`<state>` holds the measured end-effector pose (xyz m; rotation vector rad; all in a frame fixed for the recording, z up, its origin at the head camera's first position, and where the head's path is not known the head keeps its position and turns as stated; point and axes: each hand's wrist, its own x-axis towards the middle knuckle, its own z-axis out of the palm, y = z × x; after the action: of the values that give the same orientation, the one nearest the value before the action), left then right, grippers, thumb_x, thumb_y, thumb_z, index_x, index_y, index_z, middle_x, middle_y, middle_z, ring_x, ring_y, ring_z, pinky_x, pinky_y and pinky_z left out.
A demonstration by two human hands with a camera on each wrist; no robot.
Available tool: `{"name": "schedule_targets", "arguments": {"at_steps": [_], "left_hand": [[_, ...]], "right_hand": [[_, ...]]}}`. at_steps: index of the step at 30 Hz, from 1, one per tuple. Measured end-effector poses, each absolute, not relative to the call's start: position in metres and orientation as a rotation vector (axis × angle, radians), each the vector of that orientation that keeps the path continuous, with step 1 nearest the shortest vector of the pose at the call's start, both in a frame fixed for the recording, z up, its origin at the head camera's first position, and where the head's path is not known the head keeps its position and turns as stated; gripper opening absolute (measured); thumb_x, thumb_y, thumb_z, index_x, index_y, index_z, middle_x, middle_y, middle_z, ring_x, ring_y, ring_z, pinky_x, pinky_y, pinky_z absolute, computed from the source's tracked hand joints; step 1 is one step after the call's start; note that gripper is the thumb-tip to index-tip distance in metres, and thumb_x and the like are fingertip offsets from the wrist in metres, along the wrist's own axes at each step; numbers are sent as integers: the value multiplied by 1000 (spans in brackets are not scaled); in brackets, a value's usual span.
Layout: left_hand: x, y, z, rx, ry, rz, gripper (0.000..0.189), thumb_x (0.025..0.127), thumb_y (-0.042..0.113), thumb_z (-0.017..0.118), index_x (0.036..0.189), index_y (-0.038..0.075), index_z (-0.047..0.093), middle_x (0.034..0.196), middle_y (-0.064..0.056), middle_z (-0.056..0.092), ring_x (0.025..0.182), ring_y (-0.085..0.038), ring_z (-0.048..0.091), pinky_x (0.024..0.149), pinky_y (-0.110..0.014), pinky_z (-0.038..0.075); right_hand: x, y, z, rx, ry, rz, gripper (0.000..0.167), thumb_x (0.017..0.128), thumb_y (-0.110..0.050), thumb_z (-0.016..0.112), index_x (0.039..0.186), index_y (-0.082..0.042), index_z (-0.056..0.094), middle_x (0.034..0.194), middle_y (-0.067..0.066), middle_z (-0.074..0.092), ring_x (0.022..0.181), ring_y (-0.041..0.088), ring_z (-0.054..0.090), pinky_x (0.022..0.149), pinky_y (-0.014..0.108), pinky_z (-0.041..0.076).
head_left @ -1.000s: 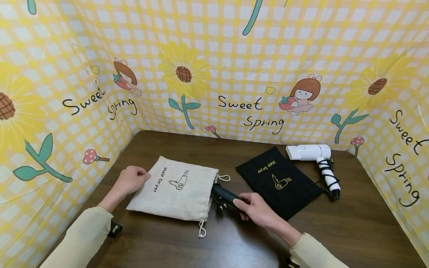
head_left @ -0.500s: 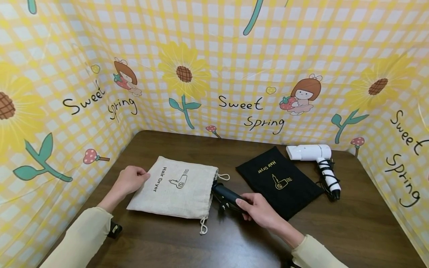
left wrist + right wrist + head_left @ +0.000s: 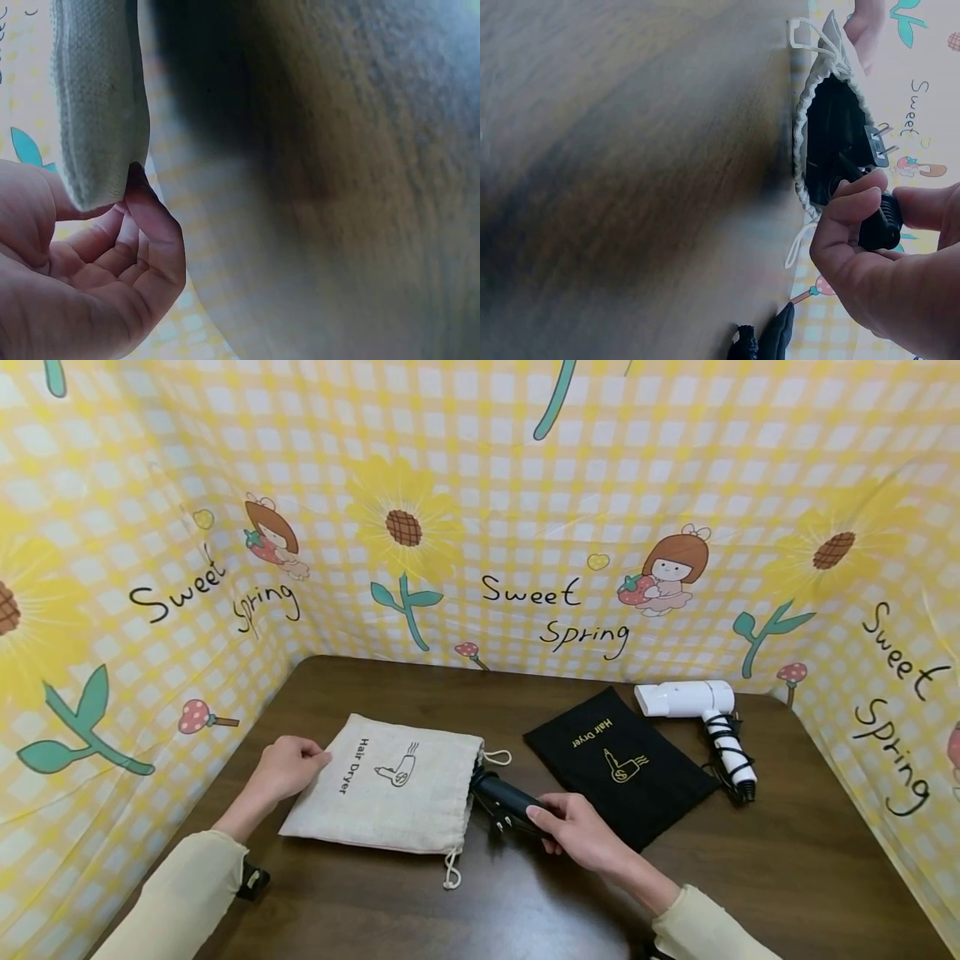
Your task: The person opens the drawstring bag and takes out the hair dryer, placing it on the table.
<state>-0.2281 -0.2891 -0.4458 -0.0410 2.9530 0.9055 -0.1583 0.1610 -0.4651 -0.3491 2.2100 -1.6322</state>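
Note:
A beige drawstring bag (image 3: 412, 793), printed "Hair Dryer" with a line drawing, lies on the table. My left hand (image 3: 288, 768) pinches its bottom edge between thumb and forefinger, as the left wrist view shows on the bag's cloth (image 3: 101, 97). From the bag's mouth sticks the black handle of a hair dryer (image 3: 506, 797); its head is hidden inside. My right hand (image 3: 581, 831) grips the end of this handle with thumb and fingers. In the right wrist view a two-pin plug (image 3: 876, 146) shows at the gathered opening, beside the handle.
Right of the beige bag a flat black bag (image 3: 618, 768) with gold "Hair Dryer" print lies on the brown table (image 3: 420, 910). A white hair dryer (image 3: 686, 699), black cord wound round its handle, lies at the back right. Checked yellow cloth walls (image 3: 510, 510) enclose the table.
My right hand and the black handle have shifted very slightly right relative to the bag's mouth. The left hand keeps its pinch. The head view has turned a little.

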Motion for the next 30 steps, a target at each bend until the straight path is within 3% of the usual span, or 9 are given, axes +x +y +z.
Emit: {"name": "schedule_targets", "arguments": {"at_steps": [30], "left_hand": [[-225, -292, -445, -70, 2957, 894, 26, 103, 18, 66, 97, -4, 76, 87, -13, 70, 80, -28, 61, 65, -37, 47]], "right_hand": [[-154, 166, -458, -306, 2215, -1651, 26, 109, -21, 59, 102, 3, 67, 65, 4, 54, 61, 17, 50, 59, 26, 41]]}}
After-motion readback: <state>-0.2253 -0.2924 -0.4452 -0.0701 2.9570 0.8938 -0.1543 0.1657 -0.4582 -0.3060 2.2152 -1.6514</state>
